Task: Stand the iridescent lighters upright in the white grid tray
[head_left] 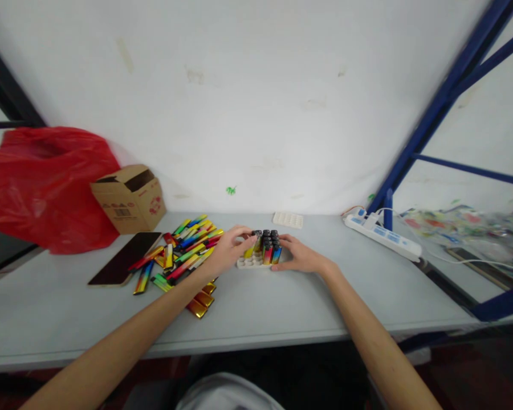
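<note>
In the head view, your left hand [227, 250] is at the left side of the tray [248, 263], thumb and fingertips drawn together in what looks like a pinch on the upper part of a yellow lighter [249, 251]. A grip that high leaves the lower end free above the round cells, though you cannot tell from here whether it is seated in one. Your right hand [302, 256] is curved at the opposite side, thumb and fingers parted, the thumb by the near corner and the fingers beside the standing lighters [267, 253]; that probably steadies both against a push from the left. Those lighters stand upright in the tray, dark tops up, close together toward its right, so the cells at the near left lie bare and within reach of your left hand. The pile [192, 245] lies loose on the table [248, 313] to your left, partly behind your forearm, which puts it close to the hand that pinches. Just beside it is a dark slab [126, 259], with a few lighters at or over its edge. Farther back, a second tray [288, 220] lies flat near the wall [260, 114], apart from your hands. The box [139, 210] and red bag [55, 188] sit at the left, beyond the slab, and the power strip [382, 236] lies well to your right, away from the tray.
</note>
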Tool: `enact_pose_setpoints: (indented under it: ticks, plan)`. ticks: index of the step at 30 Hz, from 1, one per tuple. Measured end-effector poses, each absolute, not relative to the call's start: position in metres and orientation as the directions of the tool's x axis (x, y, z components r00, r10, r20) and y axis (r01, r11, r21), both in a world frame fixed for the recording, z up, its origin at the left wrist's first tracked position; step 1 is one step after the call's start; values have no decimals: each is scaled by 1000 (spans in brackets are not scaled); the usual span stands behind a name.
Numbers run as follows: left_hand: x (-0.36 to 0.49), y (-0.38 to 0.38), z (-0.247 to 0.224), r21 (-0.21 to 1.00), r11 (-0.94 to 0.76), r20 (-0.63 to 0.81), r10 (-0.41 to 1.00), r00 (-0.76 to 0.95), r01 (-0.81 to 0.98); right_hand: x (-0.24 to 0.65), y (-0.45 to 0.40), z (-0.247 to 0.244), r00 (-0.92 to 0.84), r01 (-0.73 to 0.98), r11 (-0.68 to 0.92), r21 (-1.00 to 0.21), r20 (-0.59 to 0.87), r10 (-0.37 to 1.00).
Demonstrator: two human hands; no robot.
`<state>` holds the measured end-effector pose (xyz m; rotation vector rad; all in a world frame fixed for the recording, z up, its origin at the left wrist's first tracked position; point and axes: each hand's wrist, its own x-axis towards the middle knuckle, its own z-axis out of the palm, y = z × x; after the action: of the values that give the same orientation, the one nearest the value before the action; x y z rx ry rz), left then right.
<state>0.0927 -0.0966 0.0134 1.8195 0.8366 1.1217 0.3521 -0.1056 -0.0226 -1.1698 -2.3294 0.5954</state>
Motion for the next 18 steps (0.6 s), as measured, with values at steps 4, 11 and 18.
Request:
enact_pose_setpoints:
  ticks: [4,11,18]
  plan:
    - [89,-96,8,822,-535,395,783,481,195,352,-106,-21,-537,624,548,-557,204,819]
    - [88,-97,5,802,-556,404,775,487,220,352,-106,-22,-541,620,559,-551,215,813]
    - [88,-91,5,746,-609,408,738,538,270,351,-106,-21,-534,630,549,-550,206,820]
